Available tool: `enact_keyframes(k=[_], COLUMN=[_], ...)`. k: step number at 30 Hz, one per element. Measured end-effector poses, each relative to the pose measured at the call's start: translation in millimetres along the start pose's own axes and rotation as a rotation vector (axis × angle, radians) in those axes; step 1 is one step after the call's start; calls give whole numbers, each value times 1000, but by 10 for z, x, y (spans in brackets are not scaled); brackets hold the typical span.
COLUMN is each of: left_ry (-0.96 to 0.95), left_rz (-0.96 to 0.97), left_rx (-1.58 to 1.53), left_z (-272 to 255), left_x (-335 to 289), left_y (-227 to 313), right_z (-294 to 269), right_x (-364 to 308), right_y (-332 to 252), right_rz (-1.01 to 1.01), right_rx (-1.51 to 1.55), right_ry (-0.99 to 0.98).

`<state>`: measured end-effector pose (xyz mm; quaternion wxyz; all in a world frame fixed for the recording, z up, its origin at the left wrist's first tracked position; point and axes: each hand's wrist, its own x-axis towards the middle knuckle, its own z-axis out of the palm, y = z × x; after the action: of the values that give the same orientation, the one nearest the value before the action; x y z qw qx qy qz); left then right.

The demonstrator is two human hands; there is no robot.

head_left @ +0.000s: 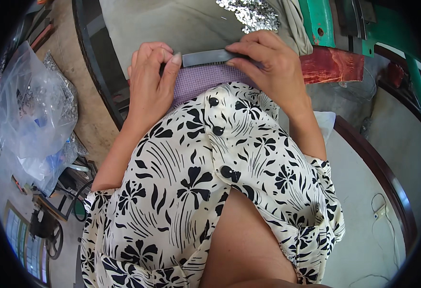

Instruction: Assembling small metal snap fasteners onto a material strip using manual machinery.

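Observation:
A flat, dark grey strip point(203, 58) is stretched level between my two hands, just above a purple checked cloth point(205, 79). My left hand point(153, 74) pinches its left end between thumb and fingers. At the other end, my right hand point(275, 62) grips it, thumb below and index finger above. The strip's exact kind cannot be made out. Beyond the hands, a heap of small shiny silver metal pieces point(258, 17) lies on a grey-green cloth point(157, 26) spread over the work surface.
Green machine parts point(320, 21) and a red patterned board point(335, 66) stand at the right. On the left are clear plastic bags point(33, 105), some holding silvery pieces, and a machine with a handwheel point(54, 240). A white cable point(383, 211) runs along the right wall.

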<state>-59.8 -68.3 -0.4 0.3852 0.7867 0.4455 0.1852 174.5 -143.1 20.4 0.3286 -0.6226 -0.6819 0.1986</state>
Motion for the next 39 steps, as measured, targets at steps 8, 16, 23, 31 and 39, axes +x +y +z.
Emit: enact_keyframes(k=[8,16,23,31,39], left_ry=[-35,-62,-59,-69,-107], left_rz=[-24,-53,-61,-15,-7], left_rx=[112,175,142,210,232], left_z=[23,31,30,29,-6], left_x=[8,21,42,1,-19], left_y=[96,130,135,122,120], right_z=[10,12,11,-7,98], right_x=[-22,-71,-54,-79,-320], right_y=[-3,-7,-25,-16,87], right_rz=[21,9,50,11,136], right_rx=[-15,-52,-21,-54,-167], right_ry=[-59,-25,-35,-45,129])
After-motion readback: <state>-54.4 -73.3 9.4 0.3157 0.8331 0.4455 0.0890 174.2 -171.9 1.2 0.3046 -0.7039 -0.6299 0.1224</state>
